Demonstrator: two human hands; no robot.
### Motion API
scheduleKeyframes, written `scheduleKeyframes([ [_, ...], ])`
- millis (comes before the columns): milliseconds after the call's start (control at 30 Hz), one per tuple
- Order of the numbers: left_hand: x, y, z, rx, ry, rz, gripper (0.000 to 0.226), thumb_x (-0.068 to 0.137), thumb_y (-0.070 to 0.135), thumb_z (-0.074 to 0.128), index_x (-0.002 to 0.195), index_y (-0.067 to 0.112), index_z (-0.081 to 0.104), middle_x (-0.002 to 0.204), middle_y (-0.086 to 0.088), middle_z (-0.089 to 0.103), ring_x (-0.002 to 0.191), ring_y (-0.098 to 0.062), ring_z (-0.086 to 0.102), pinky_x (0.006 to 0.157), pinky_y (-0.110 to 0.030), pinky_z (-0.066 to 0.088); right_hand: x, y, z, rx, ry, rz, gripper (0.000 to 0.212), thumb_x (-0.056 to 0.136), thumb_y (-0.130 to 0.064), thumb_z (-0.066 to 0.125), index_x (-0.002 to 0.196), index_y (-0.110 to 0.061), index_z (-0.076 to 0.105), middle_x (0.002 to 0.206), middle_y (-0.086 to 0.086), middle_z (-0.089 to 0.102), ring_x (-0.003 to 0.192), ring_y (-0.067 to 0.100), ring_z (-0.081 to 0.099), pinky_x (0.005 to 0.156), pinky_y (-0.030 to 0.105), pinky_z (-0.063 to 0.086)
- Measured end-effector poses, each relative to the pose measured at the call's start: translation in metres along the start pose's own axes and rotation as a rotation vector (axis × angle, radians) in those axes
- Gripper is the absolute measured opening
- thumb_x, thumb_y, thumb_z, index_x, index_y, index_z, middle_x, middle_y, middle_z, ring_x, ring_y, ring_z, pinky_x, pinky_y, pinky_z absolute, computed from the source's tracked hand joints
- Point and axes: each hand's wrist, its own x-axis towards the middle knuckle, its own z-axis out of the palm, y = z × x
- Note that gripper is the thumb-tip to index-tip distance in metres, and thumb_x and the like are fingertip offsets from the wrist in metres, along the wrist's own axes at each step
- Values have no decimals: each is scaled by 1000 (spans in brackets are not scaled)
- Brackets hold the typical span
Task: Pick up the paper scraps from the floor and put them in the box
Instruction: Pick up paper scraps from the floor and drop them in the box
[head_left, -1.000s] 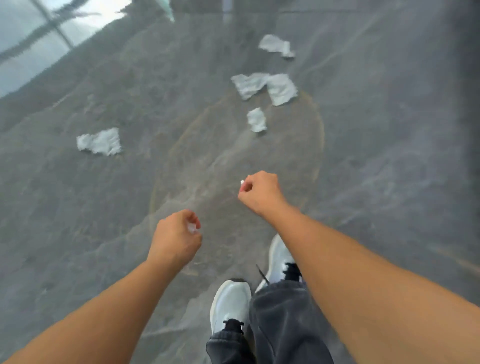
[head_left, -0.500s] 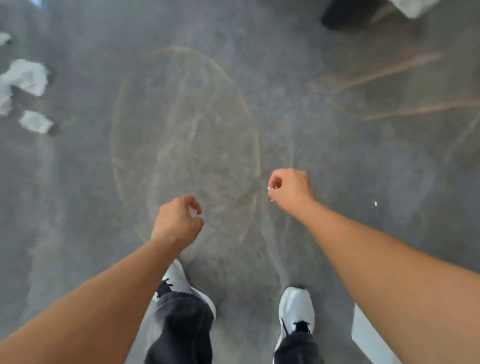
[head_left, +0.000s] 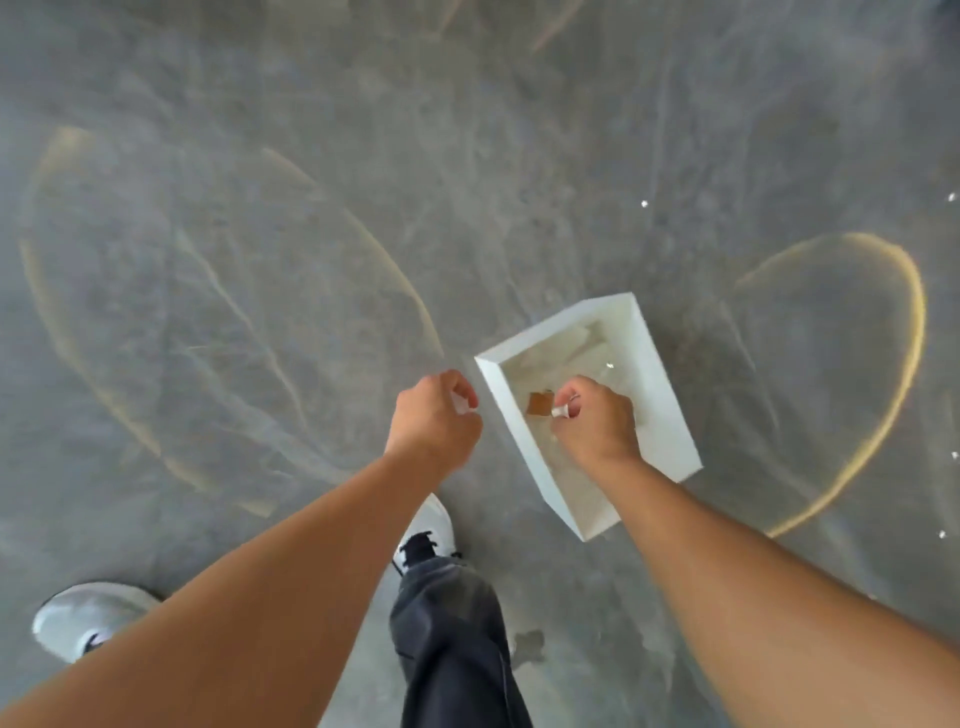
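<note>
White and rectangular, the open box (head_left: 670, 395) sits on the scuffed grey concrete floor (head_left: 260, 260). The right hand (head_left: 597, 421) hovers over the box's middle, fingers curled tight on a small white paper scrap (head_left: 562, 412). The left hand (head_left: 434, 415) hangs just beside the box's left wall, fist closed around another white scrap (head_left: 464, 404) (only a sliver shows). More white paper lies inside the box. Bare floor surrounds the box; a white sneaker (head_left: 434, 525) stands near its closest corner.

white open box (head_left: 670, 415) on grey floor, angled, pale paper scraps (head_left: 582, 340) inside (blurred)
</note>
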Motion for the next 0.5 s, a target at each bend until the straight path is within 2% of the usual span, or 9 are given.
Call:
scheduleKeyframes([
  [100,4,30,37,-3,-52,4,19,74,12,56,84,28,63,82,0,59,58,-13,55,37,-14,38,3,45,-7,49,28,25,11,76,-6,65,82,-15,64,74,0,58,71,19,52,63,23,39],
  [133,7,38,48,-9,-54,8,18,75,14,57,85,28,63,84,0,59,58,-11,55,36,-13,37,6,55,-8,62,43,23,10,77,-5,64,83,-13,64,74,0,56,71,19,52,63,24,40],
  [200,12,51,68,-5,-51,20,21,77,20,63,97,27,61,93,0,60,66,-15,55,47,-17,42,11,72,-8,76,66,25,10,77,-5,64,86,-10,64,78,4,59,74,21,54,65,25,42],
  [267,18,59,84,11,-64,29,42,77,27,69,116,26,53,106,-2,60,81,-20,55,64,-23,42,17,84,-6,84,62,45,16,77,-8,66,92,-11,61,87,8,61,80,23,56,67,25,40],
  [367,26,60,97,-22,-112,5,79,73,34,76,140,33,34,122,0,58,96,-19,55,72,-24,39,19,95,-1,113,23,80,37,75,-17,70,108,-16,54,98,5,48,85,21,47,71,27,37],
  [433,27,52,96,-55,-117,-4,88,71,37,78,143,37,28,126,2,58,104,-20,56,76,-25,40,17,98,3,123,11,83,45,75,-19,71,115,-17,50,102,4,44,86,19,44,71,27,36],
  [500,23,39,87,-50,-105,-5,88,69,35,79,142,36,30,129,3,57,112,-20,56,79,-25,41,11,97,7,107,-10,85,47,76,-20,70,118,-19,48,107,5,46,87,19,44,71,28,38],
])
